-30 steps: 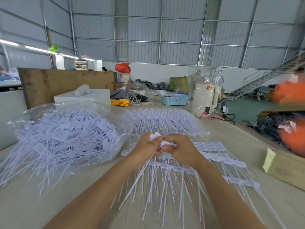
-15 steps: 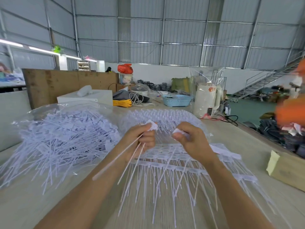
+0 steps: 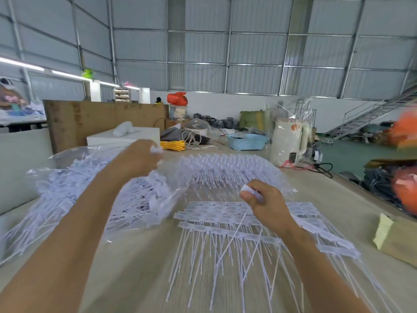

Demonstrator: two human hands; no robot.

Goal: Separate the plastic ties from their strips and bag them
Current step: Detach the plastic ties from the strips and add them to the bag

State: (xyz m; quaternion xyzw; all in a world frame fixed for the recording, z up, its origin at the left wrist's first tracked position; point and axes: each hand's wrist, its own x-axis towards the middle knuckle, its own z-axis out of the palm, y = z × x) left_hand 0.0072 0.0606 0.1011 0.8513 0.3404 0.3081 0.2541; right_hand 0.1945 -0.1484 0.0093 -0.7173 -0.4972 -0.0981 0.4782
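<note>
The left hand (image 3: 137, 160) has swung from the strips (image 3: 225, 220) up to the bag (image 3: 90, 188), pinching freed ties (image 3: 155, 149); bagging is next. Right hand (image 3: 266, 199) pinches a tab over the strips on the desk (image 3: 144, 256).

We see bright, even daylight, with tube lights (image 3: 23, 64) glaring at upper left. Shadows stay faint. Wide-angle distortion bends the edges; the left hand (image 3: 137, 158) and orange shapes (image 3: 404, 154) blur.
</note>
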